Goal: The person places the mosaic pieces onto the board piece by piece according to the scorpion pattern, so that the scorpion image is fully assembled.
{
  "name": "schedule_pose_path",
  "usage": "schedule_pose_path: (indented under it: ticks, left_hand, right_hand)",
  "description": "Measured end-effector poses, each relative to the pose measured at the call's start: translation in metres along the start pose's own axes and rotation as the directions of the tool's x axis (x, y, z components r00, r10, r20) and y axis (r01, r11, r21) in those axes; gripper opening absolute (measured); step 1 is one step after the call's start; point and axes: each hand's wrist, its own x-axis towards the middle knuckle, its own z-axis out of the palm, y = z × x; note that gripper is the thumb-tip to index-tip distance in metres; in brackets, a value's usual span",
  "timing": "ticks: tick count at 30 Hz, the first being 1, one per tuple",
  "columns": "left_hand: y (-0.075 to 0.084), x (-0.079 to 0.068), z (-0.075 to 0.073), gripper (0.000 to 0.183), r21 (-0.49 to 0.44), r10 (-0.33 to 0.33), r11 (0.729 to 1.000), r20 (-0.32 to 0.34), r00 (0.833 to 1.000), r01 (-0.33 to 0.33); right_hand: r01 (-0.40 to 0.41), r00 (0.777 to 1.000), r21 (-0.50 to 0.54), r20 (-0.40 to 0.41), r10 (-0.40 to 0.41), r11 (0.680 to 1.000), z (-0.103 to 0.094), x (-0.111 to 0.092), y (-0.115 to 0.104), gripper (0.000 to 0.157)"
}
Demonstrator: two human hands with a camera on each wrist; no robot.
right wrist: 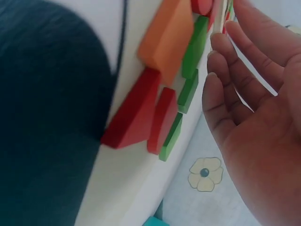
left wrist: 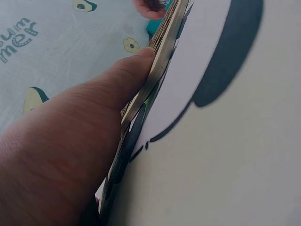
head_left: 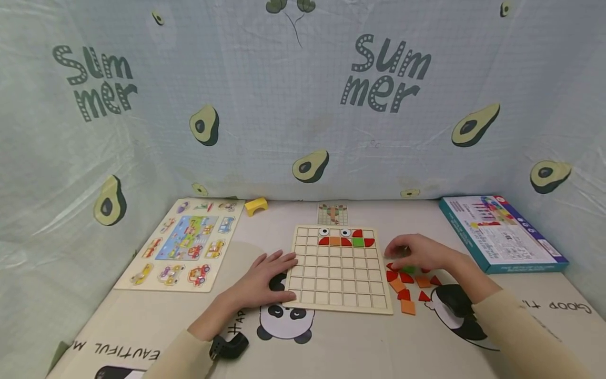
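Observation:
A wooden grid board lies flat, its upper rows holding two round eye pieces, red quarter-rounds, an orange square and a green square. At the board's left side rests my left hand, fingers spread, thumb over the edge near the lower corner. Off the right edge, my right hand hovers low over loose pieces with its fingers bent and nothing visible between them and the thumb. Below it lie orange squares, red pieces and green pieces.
Behind the board lies a small pattern card. A picture peg puzzle is at the left, with a yellow arch block beyond it. On the right sits a flat teal-sided box. A printed cloth covers the table.

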Motion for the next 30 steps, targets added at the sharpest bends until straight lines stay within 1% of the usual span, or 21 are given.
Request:
schedule_pose_path:
  ticks: [8,15,21,30]
  left_hand:
    - [-0.0010,0.0002,-0.0005,0.079,0.001,0.004,1.000,-0.003,1.000,-0.004]
    - [0.0004,-0.0003,-0.0005,0.079,0.001,0.003,1.000,-0.002,1.000,-0.003]
    - [0.0008,0.0001,-0.0007,0.079,-0.005,0.004,1.000,0.006,1.000,-0.004]
    - [-0.0003,0.0002,-0.0003,0.079,-0.003,-0.003,1.000,0.003,1.000,0.003]
  right_hand:
    - [0.002,1.000,0.005,0.026,-0.002,1.000,0.0031,-0.0036,0.0000,0.026]
    - [-0.009,0.999,-0.010,0.040,0.010,1.000,0.0045,-0.0058,-0.0012,0.020]
    - [0.005,0.999,-0.015,0.053,-0.005,1.000,0.0024,-0.0103,0.0016,0.023]
    - [0.006,0.998,-0.020,0.062,-0.005,1.000,0.0000,-0.0070,-0.0010,0.019]
